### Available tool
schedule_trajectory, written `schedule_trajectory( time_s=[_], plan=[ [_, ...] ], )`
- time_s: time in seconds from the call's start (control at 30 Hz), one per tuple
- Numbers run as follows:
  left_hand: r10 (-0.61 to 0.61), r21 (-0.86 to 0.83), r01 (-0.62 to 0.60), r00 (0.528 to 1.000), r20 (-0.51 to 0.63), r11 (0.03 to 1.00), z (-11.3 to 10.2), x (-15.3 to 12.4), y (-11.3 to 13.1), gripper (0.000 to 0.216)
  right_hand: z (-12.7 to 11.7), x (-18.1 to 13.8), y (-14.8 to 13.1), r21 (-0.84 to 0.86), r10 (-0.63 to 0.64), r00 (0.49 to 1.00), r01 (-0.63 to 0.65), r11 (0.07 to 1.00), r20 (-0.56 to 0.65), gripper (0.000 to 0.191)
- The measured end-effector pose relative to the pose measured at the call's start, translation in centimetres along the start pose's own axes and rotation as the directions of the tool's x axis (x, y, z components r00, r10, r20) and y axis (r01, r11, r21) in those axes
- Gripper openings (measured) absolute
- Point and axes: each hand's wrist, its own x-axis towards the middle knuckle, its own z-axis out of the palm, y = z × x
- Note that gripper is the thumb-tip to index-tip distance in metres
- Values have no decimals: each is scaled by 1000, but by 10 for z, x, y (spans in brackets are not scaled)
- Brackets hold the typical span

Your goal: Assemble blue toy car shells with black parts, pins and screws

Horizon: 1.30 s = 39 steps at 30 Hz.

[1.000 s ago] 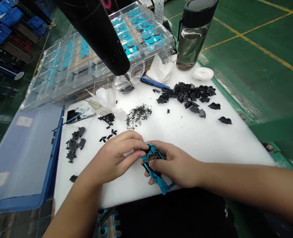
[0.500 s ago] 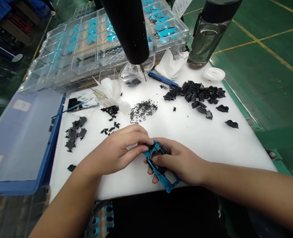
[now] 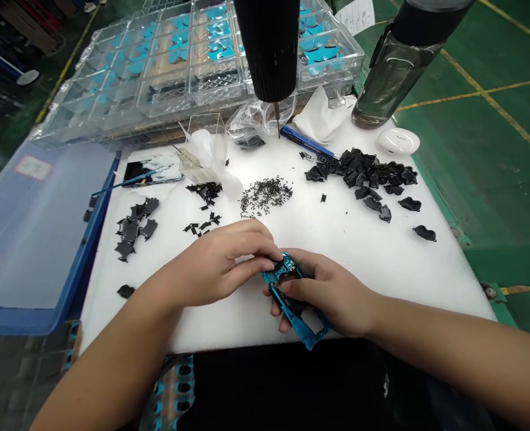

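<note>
The right-hand grip (image 3: 332,293) is closed around a blue plastic frame (image 3: 301,323), which sits within its fingers. The left-hand grip (image 3: 215,263) is narrow, its fingertips (image 3: 267,254) pinching the frame's upper end above the white foam worktop (image 3: 390,269).

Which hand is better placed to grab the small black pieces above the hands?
Probably the left hand: it is nearer the small black pieces, and only its fingertips touch the blue plastic frame, while the right hand grips that frame.
</note>
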Motion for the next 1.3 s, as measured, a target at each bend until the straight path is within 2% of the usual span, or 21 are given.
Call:
schedule_trajectory(
  time_s=[0.3,0.73,1.3],
  plan=[
    [-38,-19,38,999,5,999,1,0,0,18,-3,1,0,25,19,1000,-19,1000,19,19],
    [-73,-5,73,997,19,997,0,0,0,16,-3,0,1,44,18,999,-19,999,28,18],
    [-118,26,118,993,-14,993,2,5,-2,15,-6,1,-10,239,111,991,-125,963,74,18]
  ],
)
